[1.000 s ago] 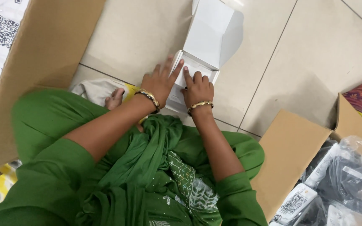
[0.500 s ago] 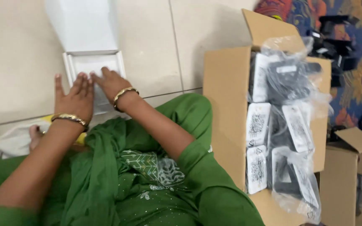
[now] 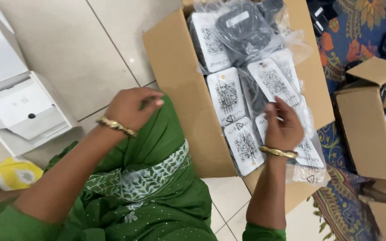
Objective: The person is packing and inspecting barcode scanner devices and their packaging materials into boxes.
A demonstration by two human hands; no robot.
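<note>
My right hand [image 3: 282,125] reaches into an open cardboard box [image 3: 179,80] and its fingers rest on clear plastic bags [image 3: 246,27] of white flat packets [image 3: 228,96] and dark devices. Whether it grips one I cannot tell. My left hand [image 3: 130,107] hovers over my green-clad knee, fingers curled loosely, holding nothing. A small white box [image 3: 23,111] with its lid up lies on the tiled floor at the left, away from both hands.
A smaller cardboard box [image 3: 371,116] with a dark device inside stands at the right on a patterned rug [image 3: 340,196]. More dark devices lie at the top right. A yellow and white cloth [image 3: 10,174] lies at the lower left.
Both hands left the small white box. The view swung right; my right hand went into the large cardboard box and my left hand drew back over my knee.
</note>
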